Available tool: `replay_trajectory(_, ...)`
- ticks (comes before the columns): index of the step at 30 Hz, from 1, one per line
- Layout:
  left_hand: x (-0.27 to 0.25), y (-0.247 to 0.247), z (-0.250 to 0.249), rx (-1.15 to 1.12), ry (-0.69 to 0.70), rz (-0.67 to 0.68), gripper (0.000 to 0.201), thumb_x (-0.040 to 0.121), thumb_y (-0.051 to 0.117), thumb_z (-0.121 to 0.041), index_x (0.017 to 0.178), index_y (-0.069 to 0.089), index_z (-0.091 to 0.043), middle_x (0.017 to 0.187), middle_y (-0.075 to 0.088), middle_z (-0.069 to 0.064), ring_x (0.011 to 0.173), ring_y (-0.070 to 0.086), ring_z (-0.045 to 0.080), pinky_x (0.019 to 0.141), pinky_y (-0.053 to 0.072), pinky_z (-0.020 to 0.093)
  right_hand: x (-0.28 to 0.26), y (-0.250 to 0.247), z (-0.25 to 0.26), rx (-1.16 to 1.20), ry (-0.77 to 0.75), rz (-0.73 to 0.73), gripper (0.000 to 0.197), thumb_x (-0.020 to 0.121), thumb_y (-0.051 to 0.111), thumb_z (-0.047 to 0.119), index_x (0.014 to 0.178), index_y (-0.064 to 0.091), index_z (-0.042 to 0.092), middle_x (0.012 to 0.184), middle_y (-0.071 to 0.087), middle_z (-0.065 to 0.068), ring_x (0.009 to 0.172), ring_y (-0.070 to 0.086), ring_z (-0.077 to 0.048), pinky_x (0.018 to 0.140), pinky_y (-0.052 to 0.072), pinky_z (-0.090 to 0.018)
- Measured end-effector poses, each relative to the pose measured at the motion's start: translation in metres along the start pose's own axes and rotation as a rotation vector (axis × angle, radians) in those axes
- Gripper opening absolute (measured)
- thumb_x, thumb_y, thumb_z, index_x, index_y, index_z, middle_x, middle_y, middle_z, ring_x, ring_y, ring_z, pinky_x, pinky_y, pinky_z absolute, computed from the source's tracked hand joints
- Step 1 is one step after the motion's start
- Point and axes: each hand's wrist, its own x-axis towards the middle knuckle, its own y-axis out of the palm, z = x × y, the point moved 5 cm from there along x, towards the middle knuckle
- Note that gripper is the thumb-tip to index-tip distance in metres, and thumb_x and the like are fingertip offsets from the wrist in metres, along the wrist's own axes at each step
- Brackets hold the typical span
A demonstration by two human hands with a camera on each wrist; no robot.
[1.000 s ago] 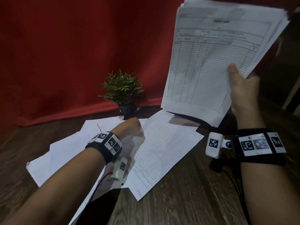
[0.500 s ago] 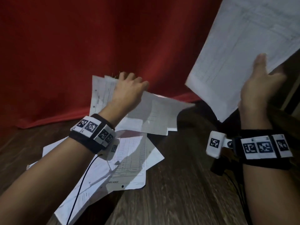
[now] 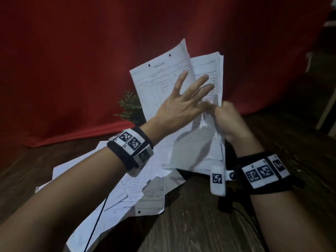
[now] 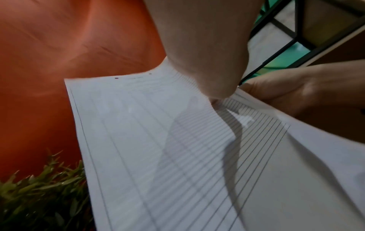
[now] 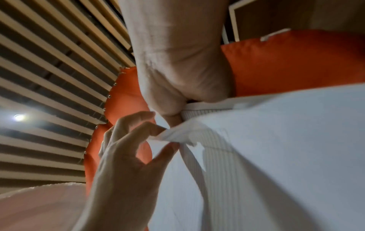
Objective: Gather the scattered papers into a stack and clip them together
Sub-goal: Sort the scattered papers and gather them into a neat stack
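Note:
My right hand (image 3: 225,115) grips a stack of printed papers (image 3: 217,70) by its edge and holds it upright above the table. My left hand (image 3: 203,103) brings a single "STOCK CARD" sheet (image 3: 160,80) against the front of that stack. In the right wrist view the left hand (image 5: 168,137) pinches the sheet's crumpled edge (image 5: 177,134) between thumb and forefinger, with the other fingers spread. Several loose papers (image 3: 145,188) still lie overlapping on the wooden table (image 3: 200,224). No clip is in view.
A small potted plant (image 3: 131,106) stands behind the raised sheet, partly hidden by it. A red cloth (image 3: 72,70) hangs as backdrop and reaches the table's far edge. A thin cable (image 3: 96,224) runs from my left wrist over the loose papers.
My left hand has lifted a sheet off the table and carried it right to the stack. My right hand has lowered the stack toward the middle to meet it.

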Motion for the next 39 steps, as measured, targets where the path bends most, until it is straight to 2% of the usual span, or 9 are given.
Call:
replay_trajectory(5,-0.005,0.006,0.015,-0.009,-0.311,-0.01,0.061,0.093,0.076,-0.025,0.144,0.042,-0.02,0.158,0.047,0.019,0.148,0.035,0.035,0.121,0.02,0.069,0.003,0.006,-0.014,0.231,0.07,0.051,0.037,0.103,0.061,0.035,0.116,0.072,0.002,0.111,0.076,-0.022,0.104,0.075,-0.035,0.096,0.059,-0.051)
replay_trajectory(10,-0.006,0.013,0.013,-0.171,-0.408,-0.004,0.026,0.094,0.075,-0.033,0.106,0.066,-0.011,0.117,0.071,0.013,0.112,0.066,0.032,0.109,0.042,0.063,0.001,0.022,-0.019,0.47,0.043,0.162,0.065,0.093,0.058,0.055,0.135,0.063,0.005,0.131,0.068,-0.023,0.122,0.067,-0.033,0.105,0.054,-0.046)
replay_trajectory(14,-0.009,0.004,0.014,-0.536,-0.347,0.054,0.011,0.1,0.065,-0.008,0.105,0.067,0.001,0.116,0.069,0.019,0.099,0.068,0.036,0.088,0.051,0.054,-0.001,0.028,-0.02,0.238,-0.049,0.176,0.038,0.104,0.059,0.024,0.133,0.062,-0.001,0.121,0.073,-0.019,0.112,0.072,-0.026,0.092,0.059,-0.033)
replay_trajectory(17,-0.026,-0.016,0.02,-0.509,-0.463,0.029,0.02,0.104,0.06,-0.01,0.118,0.07,-0.001,0.133,0.066,0.019,0.126,0.062,0.038,0.107,0.043,0.06,-0.002,0.034,-0.02,0.175,-0.061,0.174,0.032,0.107,0.054,0.021,0.13,0.064,0.001,0.112,0.076,-0.01,0.102,0.075,-0.018,0.082,0.059,-0.027)
replay_trajectory(21,-0.09,-0.039,0.064,-0.46,-1.178,-0.174,0.058,0.095,0.076,-0.032,0.143,0.054,-0.008,0.153,0.049,0.016,0.144,0.047,0.032,0.122,0.034,0.052,-0.003,0.03,-0.021,0.045,-0.101,0.195,0.031,0.107,0.053,0.028,0.126,0.068,0.009,0.114,0.078,-0.004,0.109,0.074,-0.018,0.09,0.058,-0.027)
replay_trajectory(24,-0.13,-0.032,0.072,-1.101,-1.67,-0.322,0.072,0.09,0.083,-0.031,0.148,0.045,-0.008,0.141,0.063,0.007,0.127,0.066,0.018,0.113,0.051,0.049,-0.01,0.03,-0.024,0.094,-0.067,0.269,0.031,0.105,0.053,0.03,0.125,0.068,0.011,0.119,0.077,-0.004,0.113,0.073,-0.021,0.092,0.058,-0.029)
replay_trajectory(27,-0.136,-0.036,0.066,-1.273,-1.691,-0.252,0.045,0.094,0.078,-0.018,0.134,0.059,-0.008,0.127,0.075,0.008,0.115,0.074,0.024,0.104,0.057,0.052,-0.017,0.029,-0.027,0.123,-0.001,0.271,0.043,0.091,0.065,0.037,0.121,0.07,0.007,0.116,0.078,-0.009,0.111,0.074,-0.026,0.093,0.06,-0.034)
replay_trajectory(31,-0.133,-0.045,0.072,-1.269,-1.638,-0.283,0.049,0.087,0.085,-0.029,0.124,0.053,-0.022,0.123,0.073,0.004,0.113,0.074,0.021,0.098,0.061,0.046,-0.021,0.015,-0.02,0.083,-0.059,0.191,0.04,0.08,0.074,0.032,0.115,0.071,0.014,0.11,0.08,0.0,0.11,0.074,-0.02,0.089,0.06,-0.027)
replay_trajectory(39,-0.104,-0.041,0.065,-1.371,-1.577,-0.287,0.06,0.087,0.075,-0.054,0.126,0.047,-0.018,0.136,0.063,0.018,0.121,0.069,0.03,0.103,0.058,0.05,-0.037,0.027,-0.009,0.099,-0.262,-0.038,0.04,0.099,0.063,0.023,0.134,0.045,0.015,0.12,0.068,0.004,0.101,0.071,0.0,0.08,0.057,-0.019)
